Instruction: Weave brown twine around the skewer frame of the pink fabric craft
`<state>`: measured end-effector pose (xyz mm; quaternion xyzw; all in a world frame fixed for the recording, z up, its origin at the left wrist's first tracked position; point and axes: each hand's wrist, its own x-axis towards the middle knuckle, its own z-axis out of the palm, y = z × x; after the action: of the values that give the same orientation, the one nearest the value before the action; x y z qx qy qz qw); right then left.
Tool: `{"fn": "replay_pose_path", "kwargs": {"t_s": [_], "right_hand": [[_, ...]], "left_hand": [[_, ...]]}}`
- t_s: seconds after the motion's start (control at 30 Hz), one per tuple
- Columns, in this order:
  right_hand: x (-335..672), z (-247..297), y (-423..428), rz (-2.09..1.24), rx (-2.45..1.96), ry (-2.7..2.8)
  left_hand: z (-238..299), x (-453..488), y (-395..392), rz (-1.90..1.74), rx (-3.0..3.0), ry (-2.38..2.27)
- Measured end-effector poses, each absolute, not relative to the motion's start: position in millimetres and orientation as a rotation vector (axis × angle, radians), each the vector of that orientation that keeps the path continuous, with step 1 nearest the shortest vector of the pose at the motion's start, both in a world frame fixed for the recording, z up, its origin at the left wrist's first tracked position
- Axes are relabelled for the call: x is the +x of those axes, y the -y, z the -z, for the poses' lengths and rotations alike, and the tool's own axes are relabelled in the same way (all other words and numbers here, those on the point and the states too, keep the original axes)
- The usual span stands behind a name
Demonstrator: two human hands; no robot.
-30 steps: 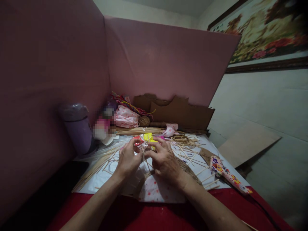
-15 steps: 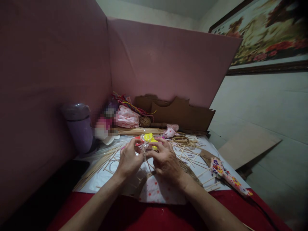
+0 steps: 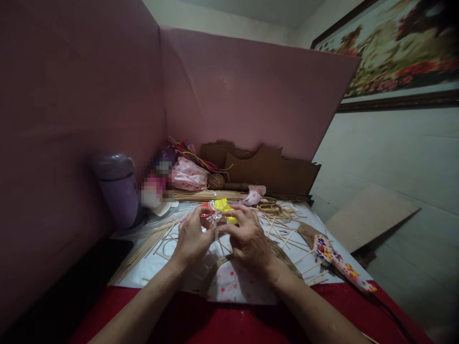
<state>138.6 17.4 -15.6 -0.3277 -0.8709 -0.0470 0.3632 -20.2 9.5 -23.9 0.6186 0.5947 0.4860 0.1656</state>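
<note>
My left hand (image 3: 192, 237) and my right hand (image 3: 246, 239) meet over the middle of the table, fingertips pinched together on a small bundle of thin sticks wound with brown twine (image 3: 216, 232). Below the hands lies a woven twine arc (image 3: 215, 270) on spotted white fabric (image 3: 233, 283). Just behind the fingers sits a clear packet with yellow and red pieces (image 3: 220, 208). Loose thin sticks (image 3: 279, 231) are scattered on the white sheet around both hands.
A purple flask (image 3: 116, 188) stands at the left by the pink partition (image 3: 251, 91). At the back lie a stick bundle (image 3: 206, 194), a twine ball (image 3: 215, 181), pink spotted cloth (image 3: 188, 174) and cardboard (image 3: 268, 167). A flowered tool (image 3: 339, 263) rests at the right edge.
The hands have stayed in place; the fingers have shifted slightly on the bundle, with the right hand's fingers curling a little closer in.
</note>
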Motion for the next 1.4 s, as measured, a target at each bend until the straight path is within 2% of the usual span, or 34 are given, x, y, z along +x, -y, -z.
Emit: {"fn": "replay_pose_path", "kwargs": {"t_s": [0.4,0.6,0.8,0.93,1.07,1.27,1.4], "right_hand": [[154.5,-2.0,-15.5,0.127,-0.812,2.068],[216.7,-15.8,-5.7,0.041,-1.123,1.838],[283.6,4.2,8.0,-0.232,-1.429,1.585],[291.2,15.2,22.5,-0.28,-1.438,1.568],[274.9,13.1,36.6,-0.098,-1.418,1.619],[243.9,-2.0,46.9,0.494,-1.359,1.792],[219.1,-8.0,41.4,0.545,-1.305,1.914]], "left_hand": [[19.4,-20.6,-6.8,-1.368,1.757,-1.658],[19.2,-22.3,-6.1,-1.337,1.731,-1.616],[21.0,-20.6,-6.8,-1.324,1.743,-1.574],[13.0,-17.3,-0.3,-1.368,1.678,-1.425],[4.7,-15.9,7.3,-1.401,1.68,-1.314],[3.4,-17.4,8.4,-1.406,1.636,-1.295],[5.9,-17.9,6.6,-1.38,1.727,-1.317]]}}
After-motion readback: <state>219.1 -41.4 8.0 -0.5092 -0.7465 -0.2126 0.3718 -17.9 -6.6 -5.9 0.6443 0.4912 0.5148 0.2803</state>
